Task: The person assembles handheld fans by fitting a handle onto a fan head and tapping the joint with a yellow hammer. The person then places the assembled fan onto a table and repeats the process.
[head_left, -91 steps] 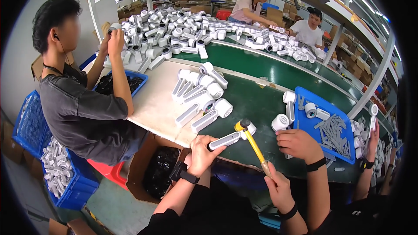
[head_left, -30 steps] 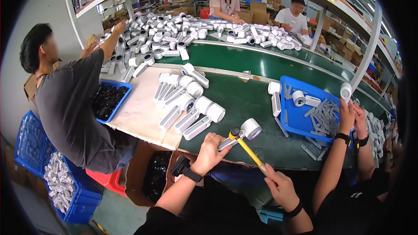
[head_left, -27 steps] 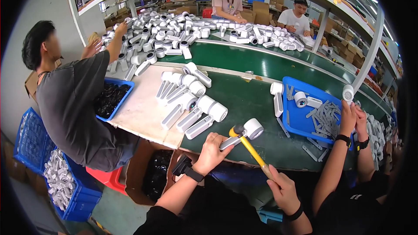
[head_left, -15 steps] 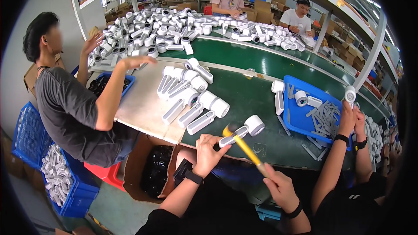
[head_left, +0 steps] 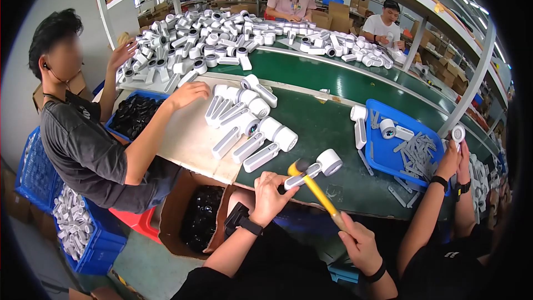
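Observation:
A white and grey handheld fan (head_left: 329,162) lies at the bench's near edge, its round head pointing away to the right. My left hand (head_left: 270,199) is closed around the end of its handle. In my right hand (head_left: 362,247) is a hammer with a yellow handle (head_left: 322,195). The dark face of the hammer sits over the fan's handle, close to my left fingers; whether it touches cannot be told. Beyond my left hand, a group of similar fans (head_left: 261,156) lies side by side, handles toward me.
A blue tray (head_left: 383,168) of grey strips stands to the right, where a person's hands (head_left: 452,164) hold another fan. At left, a co-worker (head_left: 83,133) reaches over the bench beside a blue bin of black parts (head_left: 119,125). A large fan heap (head_left: 194,39) lies behind.
The co-worker on the left has turned their head and brought a hand closer to the grouped fans. My view has shifted slightly; my hands, the fan and the hammer keep nearly the same arrangement.

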Tool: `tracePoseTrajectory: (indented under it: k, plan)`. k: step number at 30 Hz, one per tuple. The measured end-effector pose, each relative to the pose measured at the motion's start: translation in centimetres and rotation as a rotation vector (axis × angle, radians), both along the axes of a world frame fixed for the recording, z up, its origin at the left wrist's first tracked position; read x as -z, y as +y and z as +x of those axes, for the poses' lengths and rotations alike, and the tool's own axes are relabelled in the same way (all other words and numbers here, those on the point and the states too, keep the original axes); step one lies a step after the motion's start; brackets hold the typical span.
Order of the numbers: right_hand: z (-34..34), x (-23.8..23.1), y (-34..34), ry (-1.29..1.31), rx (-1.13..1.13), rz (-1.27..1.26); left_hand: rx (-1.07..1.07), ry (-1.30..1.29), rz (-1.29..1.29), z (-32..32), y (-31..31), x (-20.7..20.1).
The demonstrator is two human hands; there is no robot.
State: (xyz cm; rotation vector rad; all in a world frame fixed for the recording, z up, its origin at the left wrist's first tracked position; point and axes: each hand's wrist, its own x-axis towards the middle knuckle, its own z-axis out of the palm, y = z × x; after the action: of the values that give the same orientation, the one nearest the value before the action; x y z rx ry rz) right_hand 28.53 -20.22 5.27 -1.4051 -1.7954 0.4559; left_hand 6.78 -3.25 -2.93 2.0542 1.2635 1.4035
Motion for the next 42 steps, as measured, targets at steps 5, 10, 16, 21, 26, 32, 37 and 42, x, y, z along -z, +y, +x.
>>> tracePoseTrajectory:
  k: [5, 10, 16, 21, 26, 32, 37, 42]
  plan:
    - [0.0, -0.4, -0.1, -0.151, -0.015, -0.083, -0.041, 0.098, 0.029, -0.3, 0.2, 0.5]
    - [1.1, 0.9, 0.0, -0.072, 0.099, -0.109, -0.026, 0.074, 0.037, -0.2, -0.1, 0.2]
    - [1.7, 1.8, 0.5, 0.019, 0.136, -0.125, -0.008, 0.089, 0.004, -0.2, -0.2, -0.4]
    - [2.2, 1.0, 0.6, 0.161, 0.129, -0.2, 0.114, -0.08, -0.042, -0.2, 0.1, 0.0]
    - [1.8, 0.7, -0.8, 0.454, 0.202, -0.308, 0.495, -0.766, -0.938, -1.6, -0.8, -2.5]
    - [2.0, 2.6, -0.4, 0.316, 0.074, -0.258, -0.022, -0.016, -0.328, -3.0, -3.1, -3.0]
    - [0.9, 0.7, 0.8, 0.062, -0.015, -0.123, -0.209, 0.098, 0.035, -3.8, -1.1, -2.1]
    - [-1.0, -0.2, 1.9, 0.039, -0.005, 0.023, -0.096, 0.1, -0.062, -4.2, -0.4, -1.6]
